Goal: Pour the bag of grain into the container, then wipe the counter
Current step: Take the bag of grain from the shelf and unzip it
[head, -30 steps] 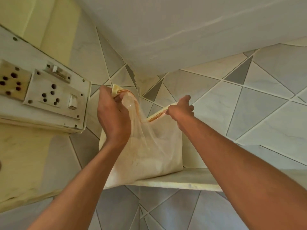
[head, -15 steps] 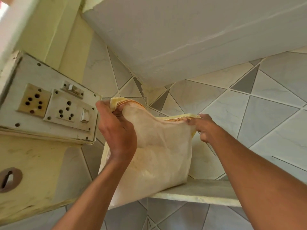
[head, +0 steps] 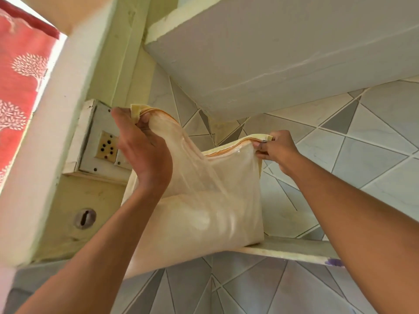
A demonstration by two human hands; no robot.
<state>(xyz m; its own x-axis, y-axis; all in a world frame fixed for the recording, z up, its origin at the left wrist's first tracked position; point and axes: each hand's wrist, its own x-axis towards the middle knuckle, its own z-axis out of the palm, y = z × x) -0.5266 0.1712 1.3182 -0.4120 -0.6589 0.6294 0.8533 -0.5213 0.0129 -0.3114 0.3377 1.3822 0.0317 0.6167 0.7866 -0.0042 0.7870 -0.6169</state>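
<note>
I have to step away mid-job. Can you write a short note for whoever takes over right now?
Left hand: grips the bag at its top left corner.
Right hand: fingers pinch the zip at the top right corner.
Bag: sits on the shelf, overhanging its left end, under the slab.
Done: nothing poured.
Left: bring the bag down, pour into the container (not in view), wipe the counter.

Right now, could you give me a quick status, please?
Left hand grips bag top corner. Right hand pinches zipper end. Bag half on shelf. Container unseen.
</note>
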